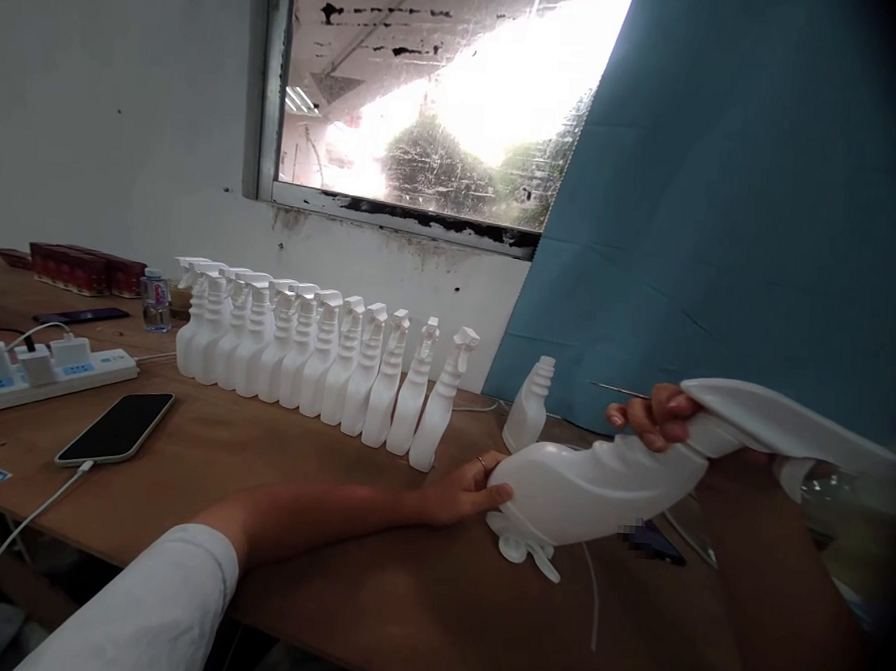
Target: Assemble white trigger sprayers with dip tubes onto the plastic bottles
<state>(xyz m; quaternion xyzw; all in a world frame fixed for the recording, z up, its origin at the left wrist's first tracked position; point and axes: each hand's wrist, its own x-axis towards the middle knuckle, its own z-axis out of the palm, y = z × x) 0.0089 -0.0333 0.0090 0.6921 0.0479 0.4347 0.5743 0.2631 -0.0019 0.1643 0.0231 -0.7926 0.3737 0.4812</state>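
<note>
A large white spray bottle (590, 488) is tilted close to the camera, its white trigger head (774, 413) at the upper right. Fingers of my left hand (470, 489), one wearing a ring, are closed around the bottle's base. At the neck, my right hand (658, 419) is closed, and a thin pointed metal tool (616, 388) sticks out from its fingers. Part of that hand is hidden behind the trigger head. Small white plastic pieces (534, 550) lie under the bottle, near a thin clear tube (593, 598). A headless white bottle (528, 405) stands behind.
A row of several white spray bottles (326, 364) with heads stands along the wall. At left are a charging phone (117, 428), a power strip (55, 380), a water bottle (155, 300) and red boxes (83, 269). A dark object (654, 542) lies right of centre, partly blurred.
</note>
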